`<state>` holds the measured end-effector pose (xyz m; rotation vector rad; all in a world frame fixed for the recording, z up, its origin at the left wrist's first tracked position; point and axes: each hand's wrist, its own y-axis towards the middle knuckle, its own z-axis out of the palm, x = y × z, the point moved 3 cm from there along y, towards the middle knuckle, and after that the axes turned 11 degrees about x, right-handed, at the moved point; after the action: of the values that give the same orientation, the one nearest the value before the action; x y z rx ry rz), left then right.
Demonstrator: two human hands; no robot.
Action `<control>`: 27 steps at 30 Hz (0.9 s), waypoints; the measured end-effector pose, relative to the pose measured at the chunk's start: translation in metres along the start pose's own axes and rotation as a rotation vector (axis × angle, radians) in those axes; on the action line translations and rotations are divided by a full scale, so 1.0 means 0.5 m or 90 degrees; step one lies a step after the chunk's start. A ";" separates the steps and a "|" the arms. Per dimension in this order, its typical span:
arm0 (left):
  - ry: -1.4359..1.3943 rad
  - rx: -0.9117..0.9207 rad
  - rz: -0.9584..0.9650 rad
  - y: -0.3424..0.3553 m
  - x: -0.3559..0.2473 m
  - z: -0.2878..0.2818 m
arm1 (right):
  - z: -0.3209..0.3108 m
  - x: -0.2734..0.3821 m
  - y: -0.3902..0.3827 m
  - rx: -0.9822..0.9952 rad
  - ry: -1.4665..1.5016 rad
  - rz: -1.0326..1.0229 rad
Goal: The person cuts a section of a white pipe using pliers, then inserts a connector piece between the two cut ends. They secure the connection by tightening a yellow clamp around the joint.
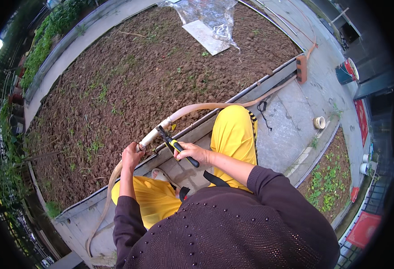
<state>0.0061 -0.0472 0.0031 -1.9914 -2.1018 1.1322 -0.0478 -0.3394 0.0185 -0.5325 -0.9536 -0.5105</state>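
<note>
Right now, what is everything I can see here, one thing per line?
hose: one, beige, curving over the bed's edge, with a white connector
tool: one, black and yellow handle, its tip at the connector
soil bed: one, brown, a few green sprouts, upper left
plastic sheet: one, clear, top of the bed
board: one, pale, under the sheet
brick: one, red, on the bed's corner
bucket: one, blue, on the paving at right
tape roll: one, pale, on the paving
small bed: one, green plants, lower right
trousers: yellow, knees bent
left hand: holds the hose
right hand: fingers wrapped round the tool
</note>
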 end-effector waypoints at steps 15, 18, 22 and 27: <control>-0.081 0.052 0.060 -0.047 -0.013 -0.042 | 0.034 -0.042 0.119 0.068 0.114 0.084; -0.095 0.020 0.080 -0.035 0.012 -0.023 | 0.072 -0.039 0.132 0.068 0.263 0.081; -0.080 -0.008 0.089 -0.035 -0.002 -0.038 | 0.094 -0.046 0.154 0.025 0.434 0.038; -0.099 -0.012 0.080 -0.033 0.007 -0.046 | 0.128 -0.069 0.184 -0.055 0.528 -0.012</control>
<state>0.0028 -0.0320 0.0269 -2.1352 -2.0889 1.3337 -0.0469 -0.2233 0.0009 -0.3337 -0.1452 -0.7121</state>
